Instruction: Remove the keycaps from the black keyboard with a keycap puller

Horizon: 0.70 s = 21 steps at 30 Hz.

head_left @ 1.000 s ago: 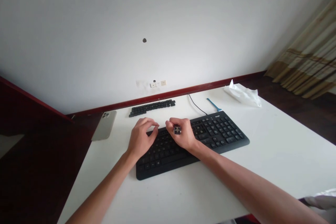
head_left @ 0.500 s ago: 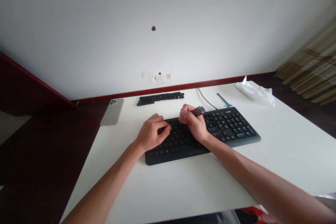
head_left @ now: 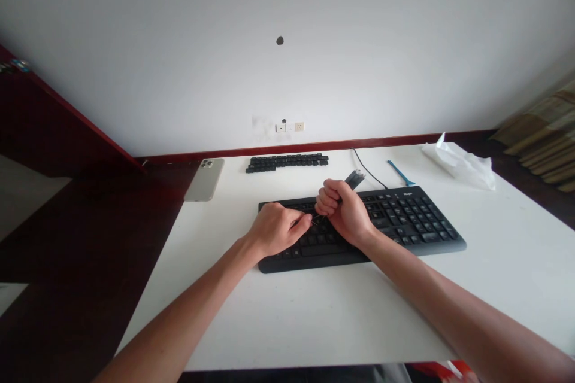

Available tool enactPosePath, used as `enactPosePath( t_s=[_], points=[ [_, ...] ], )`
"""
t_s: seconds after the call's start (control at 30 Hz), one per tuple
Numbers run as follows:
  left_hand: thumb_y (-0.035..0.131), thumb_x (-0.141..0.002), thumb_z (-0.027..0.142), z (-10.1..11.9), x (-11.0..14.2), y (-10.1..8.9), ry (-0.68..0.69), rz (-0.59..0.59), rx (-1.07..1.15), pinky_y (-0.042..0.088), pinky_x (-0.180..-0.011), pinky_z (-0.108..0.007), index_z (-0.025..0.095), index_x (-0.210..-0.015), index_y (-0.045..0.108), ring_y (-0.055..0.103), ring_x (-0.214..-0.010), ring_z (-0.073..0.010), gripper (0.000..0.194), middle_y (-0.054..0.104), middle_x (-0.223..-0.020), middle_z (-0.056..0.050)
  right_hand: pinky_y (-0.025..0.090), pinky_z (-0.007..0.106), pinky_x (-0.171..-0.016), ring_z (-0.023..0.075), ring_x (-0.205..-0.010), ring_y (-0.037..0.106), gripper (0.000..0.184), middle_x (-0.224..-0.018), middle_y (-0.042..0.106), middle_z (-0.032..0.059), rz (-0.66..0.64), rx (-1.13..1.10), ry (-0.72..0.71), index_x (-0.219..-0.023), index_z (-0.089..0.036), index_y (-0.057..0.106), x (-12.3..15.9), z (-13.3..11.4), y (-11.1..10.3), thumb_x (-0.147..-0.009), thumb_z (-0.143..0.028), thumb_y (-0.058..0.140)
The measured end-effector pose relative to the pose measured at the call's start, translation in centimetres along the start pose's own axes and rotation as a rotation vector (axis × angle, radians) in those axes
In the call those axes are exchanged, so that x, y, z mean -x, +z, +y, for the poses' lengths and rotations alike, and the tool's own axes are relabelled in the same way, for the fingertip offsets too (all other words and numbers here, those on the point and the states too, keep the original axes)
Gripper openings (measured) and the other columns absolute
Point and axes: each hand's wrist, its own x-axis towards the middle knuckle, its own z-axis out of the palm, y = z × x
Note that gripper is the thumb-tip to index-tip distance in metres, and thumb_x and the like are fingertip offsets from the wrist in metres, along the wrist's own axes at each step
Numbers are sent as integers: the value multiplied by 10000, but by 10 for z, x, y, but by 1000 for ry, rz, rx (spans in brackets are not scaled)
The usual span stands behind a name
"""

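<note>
A black keyboard (head_left: pixel 404 218) lies on the white table (head_left: pixel 314 311). My right hand (head_left: pixel 345 212) is a fist wrapped round a small dark tool (head_left: pixel 354 178), whose handle sticks up behind the knuckles and whose tip points down at the keys. My left hand (head_left: pixel 276 230) rests on the keyboard's left half, fingers curled and pinched near the tool's tip; what they hold, if anything, is hidden. Several removed black keycaps (head_left: pixel 287 162) lie in rows at the table's far edge.
A phone (head_left: pixel 205 179) lies face down at the table's far left corner. A blue stick-like tool (head_left: pixel 401 172) and a crumpled white tissue (head_left: pixel 462 163) sit at the far right. The keyboard's cable (head_left: pixel 366 169) runs to the wall. Dark red floor lies to the left.
My right hand has turned from holding the tool low over the keys to gripping it upright in a fist. My left hand has closed in beside it. The camera has shifted left.
</note>
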Motion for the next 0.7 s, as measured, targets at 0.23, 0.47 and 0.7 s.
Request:
enactPosePath(
  t_s=[0.23,0.47,0.7],
  points=[
    [542,-974,313,2,0,-5,18,-66,75,317,-557,-262,219,-818,786,441,-465,-105,304,572,-525,36,252,293,-509,105,-499,246,429,-537,252,-70,-7,57,9,-597,-228,301,1,3,-1,-889,-298,608],
    [522,-926,247,3,-1,-7,-1,-84,106,297,-546,-267,192,-613,689,415,-470,-104,359,523,-485,31,210,284,-481,94,-472,246,446,-519,245,-80,-56,127,16,-590,-238,295,3,7,0,-866,-319,636],
    [508,-972,295,-5,-2,-8,-63,-3,52,258,-557,-279,200,-588,571,356,-495,-108,400,466,-513,47,144,282,-448,80,-441,225,452,-496,300,-71,-202,327,-56,-559,-231,356,14,17,0,-911,-357,611]
  ],
)
